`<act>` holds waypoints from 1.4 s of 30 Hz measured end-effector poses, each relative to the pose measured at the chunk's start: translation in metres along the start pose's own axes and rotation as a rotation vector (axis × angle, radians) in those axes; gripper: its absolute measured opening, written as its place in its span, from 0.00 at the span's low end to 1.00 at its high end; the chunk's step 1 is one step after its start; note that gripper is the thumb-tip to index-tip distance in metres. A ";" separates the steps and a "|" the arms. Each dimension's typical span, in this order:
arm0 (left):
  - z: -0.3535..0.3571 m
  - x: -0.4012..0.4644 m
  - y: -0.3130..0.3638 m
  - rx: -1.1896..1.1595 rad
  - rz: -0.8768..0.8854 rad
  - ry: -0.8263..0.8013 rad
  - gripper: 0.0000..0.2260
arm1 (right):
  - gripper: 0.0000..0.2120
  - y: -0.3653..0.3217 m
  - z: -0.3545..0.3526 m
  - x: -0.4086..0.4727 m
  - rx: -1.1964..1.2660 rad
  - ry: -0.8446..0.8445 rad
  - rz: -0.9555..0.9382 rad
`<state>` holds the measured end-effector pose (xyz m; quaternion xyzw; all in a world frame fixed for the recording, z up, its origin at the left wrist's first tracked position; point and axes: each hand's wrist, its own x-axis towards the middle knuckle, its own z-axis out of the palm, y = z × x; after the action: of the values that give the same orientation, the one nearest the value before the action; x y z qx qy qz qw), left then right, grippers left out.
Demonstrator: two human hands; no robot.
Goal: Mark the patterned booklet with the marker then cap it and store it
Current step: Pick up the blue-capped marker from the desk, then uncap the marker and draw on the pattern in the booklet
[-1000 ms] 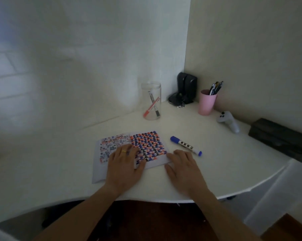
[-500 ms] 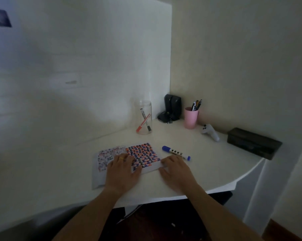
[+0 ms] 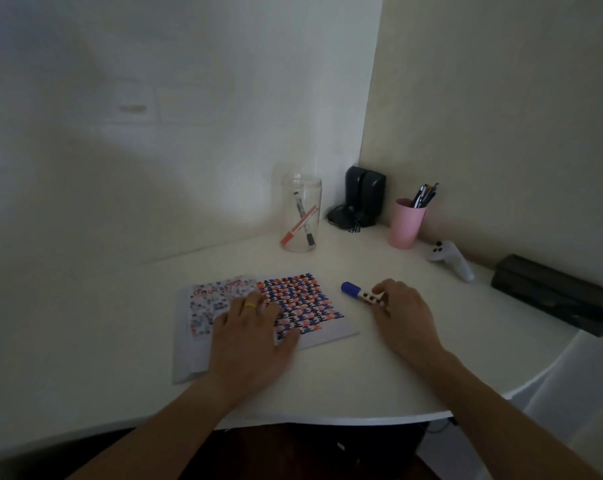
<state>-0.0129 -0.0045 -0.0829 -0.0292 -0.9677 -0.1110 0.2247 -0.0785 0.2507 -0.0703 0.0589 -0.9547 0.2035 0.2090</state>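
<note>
While left hand (image 3: 250, 336) pins booklet (image 3: 293, 306), right hand (image 3: 402, 315) touches marker (image 3: 353, 291).

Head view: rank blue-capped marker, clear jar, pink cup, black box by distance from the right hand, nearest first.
From the right hand:
1. Blue-capped marker, under its fingertips.
2. Clear jar, back left.
3. Pink cup, back, near the corner; too close to call against the jar.
4. Black box, far right.

- The table (image 3: 379, 368) is smooth, matt white.
- The patterned booklet (image 3: 293, 303) looks like matt paper.
- At 12 o'clock from it, a clear glossy jar (image 3: 300, 213), glass or plastic.
- The pink cup (image 3: 407, 223) at 2 o'clock looks like matt plastic.
- The marker (image 3: 357, 293) has a smooth plastic-looking blue cap.
</note>
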 end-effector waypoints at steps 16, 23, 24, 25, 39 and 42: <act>0.001 0.111 -0.029 -0.268 0.122 -0.102 0.25 | 0.16 -0.054 0.038 0.066 1.238 -0.228 0.340; 0.010 0.109 -0.027 -0.271 0.409 0.102 0.16 | 0.10 -0.061 0.030 0.059 1.694 -0.305 0.299; 0.008 0.108 -0.025 -0.274 0.437 0.119 0.17 | 0.10 -0.065 0.029 0.057 1.688 -0.311 0.268; 0.007 0.107 -0.022 -0.271 0.467 0.131 0.17 | 0.10 -0.069 0.030 0.055 1.636 -0.308 0.221; -0.009 0.095 -0.004 -0.660 0.348 -0.153 0.16 | 0.19 -0.083 0.025 0.044 1.354 -0.198 0.075; -0.011 0.093 -0.002 -0.705 0.278 -0.227 0.18 | 0.13 -0.082 0.024 0.044 1.348 -0.200 0.056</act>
<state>-0.0919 -0.0085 -0.0326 -0.2473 -0.8758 -0.4011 0.1051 -0.1107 0.1652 -0.0420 0.1699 -0.6352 0.7527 0.0322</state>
